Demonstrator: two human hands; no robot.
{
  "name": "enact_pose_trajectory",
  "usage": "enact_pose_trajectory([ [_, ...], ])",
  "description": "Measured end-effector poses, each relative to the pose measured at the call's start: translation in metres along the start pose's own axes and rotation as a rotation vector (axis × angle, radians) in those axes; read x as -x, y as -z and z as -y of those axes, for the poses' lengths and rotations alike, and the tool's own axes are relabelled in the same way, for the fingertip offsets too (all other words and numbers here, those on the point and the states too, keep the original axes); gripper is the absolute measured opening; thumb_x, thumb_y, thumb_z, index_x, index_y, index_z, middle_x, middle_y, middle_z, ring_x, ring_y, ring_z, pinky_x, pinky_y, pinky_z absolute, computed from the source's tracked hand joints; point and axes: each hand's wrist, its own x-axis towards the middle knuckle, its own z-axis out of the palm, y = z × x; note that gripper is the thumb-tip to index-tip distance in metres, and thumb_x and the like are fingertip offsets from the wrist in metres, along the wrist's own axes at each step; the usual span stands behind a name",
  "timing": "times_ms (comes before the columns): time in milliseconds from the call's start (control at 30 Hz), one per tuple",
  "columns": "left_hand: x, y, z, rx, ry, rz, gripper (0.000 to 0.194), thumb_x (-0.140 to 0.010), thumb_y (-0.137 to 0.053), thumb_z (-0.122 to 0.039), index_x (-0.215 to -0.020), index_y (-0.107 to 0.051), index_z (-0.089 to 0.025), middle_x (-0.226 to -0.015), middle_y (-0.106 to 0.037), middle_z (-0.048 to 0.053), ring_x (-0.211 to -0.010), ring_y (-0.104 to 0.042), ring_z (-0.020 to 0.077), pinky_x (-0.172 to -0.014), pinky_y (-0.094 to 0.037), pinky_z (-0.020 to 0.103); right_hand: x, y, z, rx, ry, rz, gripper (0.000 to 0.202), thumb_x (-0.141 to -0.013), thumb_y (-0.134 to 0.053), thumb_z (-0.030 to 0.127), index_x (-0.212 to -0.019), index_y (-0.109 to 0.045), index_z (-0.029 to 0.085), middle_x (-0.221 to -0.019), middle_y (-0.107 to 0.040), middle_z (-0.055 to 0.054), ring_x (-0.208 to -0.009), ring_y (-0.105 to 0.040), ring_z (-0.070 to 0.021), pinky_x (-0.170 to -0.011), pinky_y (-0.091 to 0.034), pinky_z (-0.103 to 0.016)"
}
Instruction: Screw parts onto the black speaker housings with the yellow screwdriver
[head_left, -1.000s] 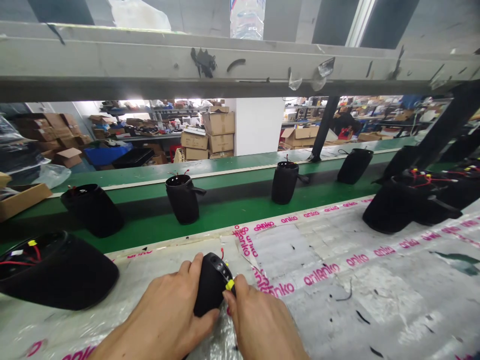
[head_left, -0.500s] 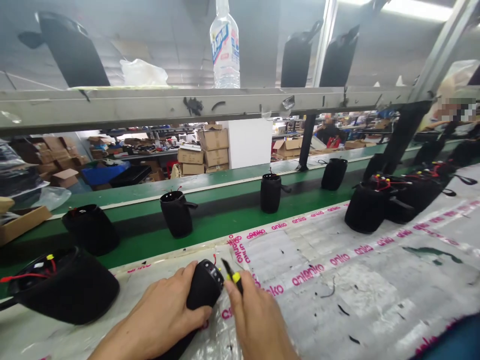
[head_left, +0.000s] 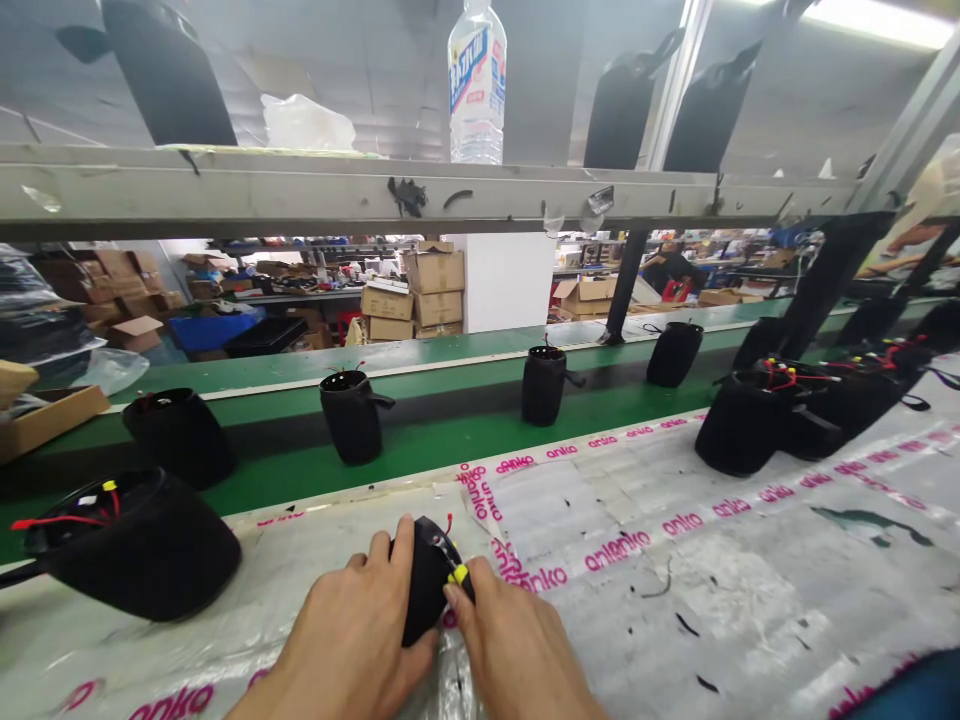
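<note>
My left hand [head_left: 356, 625] is wrapped around a black fabric-covered cylindrical housing [head_left: 426, 590], which lies tilted with its open rim facing up and right. Holes show along that rim, and a short red wire sticks up from it. My right hand [head_left: 510, 635] is closed on a black-and-yellow utility knife [head_left: 460, 575]. The knife's narrow blade reaches over the rim of the housing; whether it touches the rim I cannot tell. My left palm and forearm hide the housing's lower end.
A larger-looking black housing [head_left: 150, 550] with red wires sits at the left. Several more stand on the green conveyor belt [head_left: 450, 425], and others [head_left: 742, 425] cluster at the right. Overhead runs a metal shelf [head_left: 315, 195] bearing a plastic bottle [head_left: 478, 95]. Black scraps [head_left: 686, 623] dot the plastic-covered table.
The knife has come down from above the rim onto or right beside it. My left hand and the housing have shifted slightly right, and the housing is more upright. The view has also shifted.
</note>
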Motion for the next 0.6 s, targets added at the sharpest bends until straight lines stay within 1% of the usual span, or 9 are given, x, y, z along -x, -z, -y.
enact_pose_trajectory([
  [100, -0.001, -0.002, -0.002, 0.011, 0.001, -0.005, 0.081, -0.084, -0.046, -0.032, -0.156, -0.024, -0.004, -0.139, -0.057, 0.027, -0.110, -0.066, 0.0401, -0.089, -0.056, 0.053, -0.001, 0.003, 0.000, 0.034, 0.022, 0.024, 0.016, -0.105, -0.044, 0.026, -0.102, -0.058, 0.021, -0.086, -0.077, -0.004, -0.079, -0.076, -0.0266, -0.051, -0.034, -0.031],
  [233, 0.000, 0.001, 0.001, 0.062, -0.022, 0.005, 0.080, -0.084, -0.047, -0.033, -0.156, -0.027, -0.005, -0.136, -0.058, 0.026, -0.113, -0.064, 0.0402, -0.092, -0.054, 0.053, -0.001, 0.004, 0.000, 0.074, 0.030, 0.048, 0.016, -0.105, -0.043, 0.026, -0.103, -0.058, 0.020, -0.085, -0.076, -0.004, -0.077, -0.076, -0.0264, -0.049, -0.032, -0.031],
  [300, 0.001, 0.004, 0.009, 0.132, -0.065, 0.019, 0.076, -0.085, -0.048, -0.036, -0.155, -0.031, -0.010, -0.137, -0.059, 0.023, -0.112, -0.065, 0.0391, -0.094, -0.053, 0.052, -0.002, 0.001, 0.000, 0.080, 0.039, 0.043, 0.015, -0.105, -0.044, 0.026, -0.101, -0.057, 0.021, -0.083, -0.076, -0.004, -0.075, -0.076, -0.0262, -0.048, -0.030, -0.031],
  [367, 0.000, 0.005, 0.023, 0.233, -0.119, 0.023, 0.074, -0.086, -0.050, -0.040, -0.155, -0.034, -0.019, -0.140, -0.058, 0.019, -0.113, -0.066, 0.0376, -0.097, -0.052, 0.051, -0.002, -0.003, -0.002, 0.084, 0.058, 0.017, 0.014, -0.104, -0.045, 0.026, -0.099, -0.057, 0.021, -0.080, -0.076, -0.003, -0.071, -0.076, -0.0257, -0.047, -0.029, -0.031],
  [433, -0.002, 0.005, 0.036, 0.339, -0.152, 0.046, 0.077, -0.083, -0.057, -0.044, -0.154, -0.033, -0.026, -0.147, -0.054, 0.014, -0.120, -0.062, 0.0368, -0.103, -0.049, 0.051, -0.003, -0.008, -0.005, 0.085, 0.083, -0.029, 0.014, -0.103, -0.045, 0.027, -0.097, -0.056, 0.022, -0.075, -0.074, -0.002, -0.066, -0.075, -0.0252, -0.045, -0.027, -0.031],
  [533, -0.005, 0.003, 0.047, 0.461, -0.146, 0.089, 0.086, -0.078, -0.065, -0.040, -0.156, -0.029, -0.032, -0.156, -0.047, 0.007, -0.135, -0.052, 0.0333, -0.113, -0.041, 0.047, -0.004, -0.013, -0.009, 0.087, 0.128, -0.079, 0.015, -0.103, -0.044, 0.027, -0.096, -0.056, 0.023, -0.071, -0.073, -0.002, -0.060, -0.073, -0.0248, -0.044, -0.023, -0.031],
  [600, -0.005, 0.002, 0.047, 0.483, -0.132, 0.102, 0.087, -0.079, -0.064, -0.037, -0.157, -0.026, -0.032, -0.157, -0.046, 0.005, -0.136, -0.051, 0.0323, -0.115, -0.040, 0.046, -0.004, -0.013, -0.011, 0.091, 0.141, -0.068, 0.015, -0.102, -0.044, 0.027, -0.095, -0.056, 0.023, -0.070, -0.073, -0.002, -0.059, -0.073, -0.0251, -0.043, -0.021, -0.032],
])
